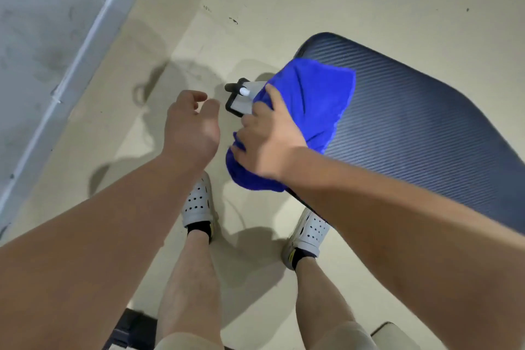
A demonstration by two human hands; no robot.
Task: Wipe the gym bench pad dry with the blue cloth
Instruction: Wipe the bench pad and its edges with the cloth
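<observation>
The gym bench pad [412,128] is dark with fine diagonal ribs and fills the right half of the view. A bright blue cloth [315,96] lies bunched over the pad's near-left end and hangs past its edge. My right hand [267,139] presses down on the cloth's left part, fingers spread over it. My left hand [191,125] hovers in the air just left of the pad's end, fingers loosely curled, holding nothing.
A black and white bench frame foot [240,99] sticks out below the pad's end, between my hands. My feet in white perforated clogs [199,202] stand on the beige floor. A grey wall with a pale baseboard [85,45] runs along the left.
</observation>
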